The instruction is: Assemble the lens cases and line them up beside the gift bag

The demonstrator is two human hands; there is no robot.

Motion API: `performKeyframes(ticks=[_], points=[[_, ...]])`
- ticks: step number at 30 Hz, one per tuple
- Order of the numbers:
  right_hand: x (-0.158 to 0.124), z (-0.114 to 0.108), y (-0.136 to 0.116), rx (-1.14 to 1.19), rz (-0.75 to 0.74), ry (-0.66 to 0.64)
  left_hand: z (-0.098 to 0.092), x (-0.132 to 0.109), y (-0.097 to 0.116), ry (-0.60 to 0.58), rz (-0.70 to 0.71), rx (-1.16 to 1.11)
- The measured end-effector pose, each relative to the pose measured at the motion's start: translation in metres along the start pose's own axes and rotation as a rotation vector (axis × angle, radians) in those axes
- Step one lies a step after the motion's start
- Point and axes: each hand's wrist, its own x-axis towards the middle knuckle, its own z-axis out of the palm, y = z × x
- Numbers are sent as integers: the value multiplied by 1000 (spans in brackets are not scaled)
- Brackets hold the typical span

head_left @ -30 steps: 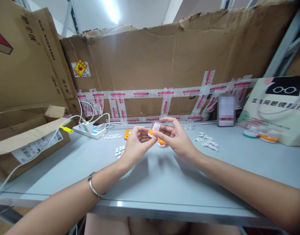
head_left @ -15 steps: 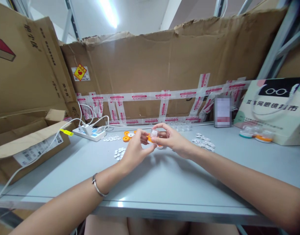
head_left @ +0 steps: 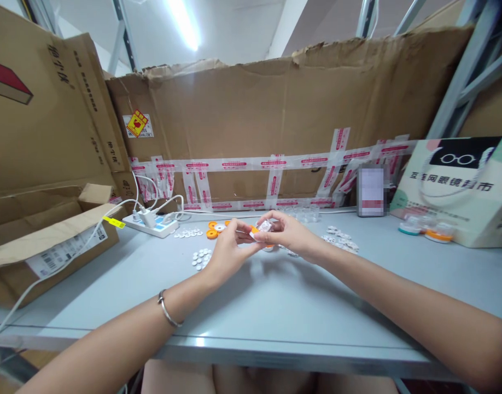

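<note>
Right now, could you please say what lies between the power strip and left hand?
Small white pieces, then orange and white discs beside the left hand, as the head view shows.

We see smooth, hard plastic in the small white-and-orange piece (head_left: 264, 225) and in the round orange rings (head_left: 212, 234). Our pale blue-grey tabletop (head_left: 292, 317) looks smooth and faintly glossy, while the thin silver bangle (head_left: 164, 308) shines like polished metal. We find the large brown cardboard panel (head_left: 234, 120) matt, rough and torn along its top, its pink-printed white tape (head_left: 234, 164) slick as plastic.
</note>
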Motion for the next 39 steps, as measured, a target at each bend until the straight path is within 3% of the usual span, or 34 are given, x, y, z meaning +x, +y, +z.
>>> performKeyframes(ticks=[5, 14, 18, 22, 29, 33, 39], points=[[1, -6, -3, 48, 16, -46, 0, 1, 2, 39, -46, -107], [-1, -4, -5, -13, 4, 12, 0, -1, 6, 97, -63, -199], [-5, -5, -9, -55, -12, -31, -3, -2, 9, 72, -72, -212], [-7, -5, -11, -101, -55, -37, -4, -3, 7, 47, 0, -90], [-5, -3, -5, -115, -12, -13, -4, -6, -2, 50, 254, 289], [-1, -11, -3, -64, 74, -123, -6, -3, -5, 70, 392, 393], [0, -23, -9, 95, 92, -439, -8, -4, 9, 36, 532, 335]])
